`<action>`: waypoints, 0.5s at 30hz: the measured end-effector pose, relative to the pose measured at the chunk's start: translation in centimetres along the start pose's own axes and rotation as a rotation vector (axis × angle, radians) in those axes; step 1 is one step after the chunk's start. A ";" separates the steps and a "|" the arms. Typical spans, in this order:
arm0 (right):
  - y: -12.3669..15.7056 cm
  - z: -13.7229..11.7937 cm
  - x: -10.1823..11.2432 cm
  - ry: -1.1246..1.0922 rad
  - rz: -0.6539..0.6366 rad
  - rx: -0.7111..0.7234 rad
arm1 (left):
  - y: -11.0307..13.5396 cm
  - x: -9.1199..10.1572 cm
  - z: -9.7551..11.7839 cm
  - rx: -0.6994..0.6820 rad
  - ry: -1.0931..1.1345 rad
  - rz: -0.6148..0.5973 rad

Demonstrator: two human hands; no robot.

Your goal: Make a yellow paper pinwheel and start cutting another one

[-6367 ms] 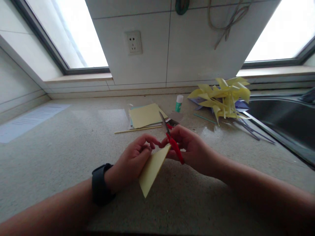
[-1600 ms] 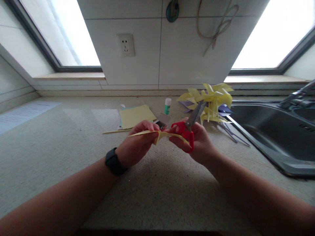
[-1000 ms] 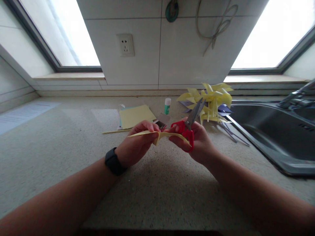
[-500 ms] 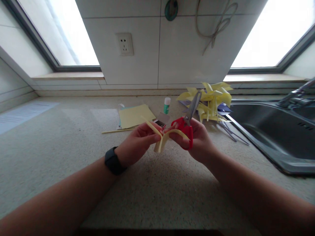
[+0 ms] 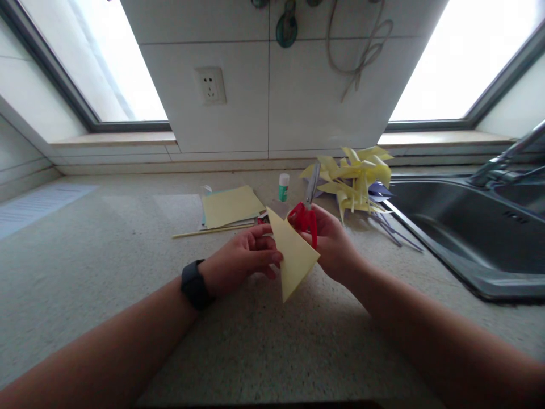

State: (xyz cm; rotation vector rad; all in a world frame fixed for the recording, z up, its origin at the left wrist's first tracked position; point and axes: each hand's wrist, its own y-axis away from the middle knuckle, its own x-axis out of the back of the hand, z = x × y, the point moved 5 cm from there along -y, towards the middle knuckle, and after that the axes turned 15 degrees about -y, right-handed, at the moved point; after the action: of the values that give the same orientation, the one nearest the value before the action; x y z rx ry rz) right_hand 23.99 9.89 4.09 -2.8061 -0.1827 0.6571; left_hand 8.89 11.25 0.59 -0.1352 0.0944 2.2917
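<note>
A sheet of yellow paper (image 5: 293, 255), cut or folded with pointed corners, is held up over the counter between my two hands. My left hand (image 5: 251, 250) pinches its left edge between thumb and fingers. Scissors with red handles (image 5: 304, 218) hang in my right hand (image 5: 334, 241), their blades pointing up and away. The right fingertips are partly hidden behind the paper and the handles, so whether they also grip the paper is hard to see.
Behind my hands lies a stack of yellow and blue paper (image 5: 232, 205) with a thin stick (image 5: 204, 232) before it. A glue stick (image 5: 283, 187) stands upright. Yellow paper pinwheels (image 5: 357, 179) are heaped beside the sink (image 5: 468, 238). A printed sheet (image 5: 46, 201) lies far left.
The yellow paper has turned from nearly edge-on with its flaps bent apart to showing a broad, flat face. The scissors stay in my right hand. The view has shifted slightly.
</note>
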 end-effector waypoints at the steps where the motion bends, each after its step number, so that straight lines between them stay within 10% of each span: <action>1: -0.1 0.0 0.2 0.011 0.020 0.002 | 0.0 0.1 0.1 -0.006 0.011 0.019; 15: -0.7 -0.1 1.9 0.190 -0.024 -0.099 | -0.3 2.4 1.1 -0.168 0.129 0.345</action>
State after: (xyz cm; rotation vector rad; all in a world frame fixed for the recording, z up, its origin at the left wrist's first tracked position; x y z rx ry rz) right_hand 25.68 10.91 3.53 -2.9352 -0.2184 0.3817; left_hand 7.45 13.32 1.36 -0.3800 -0.0096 2.6324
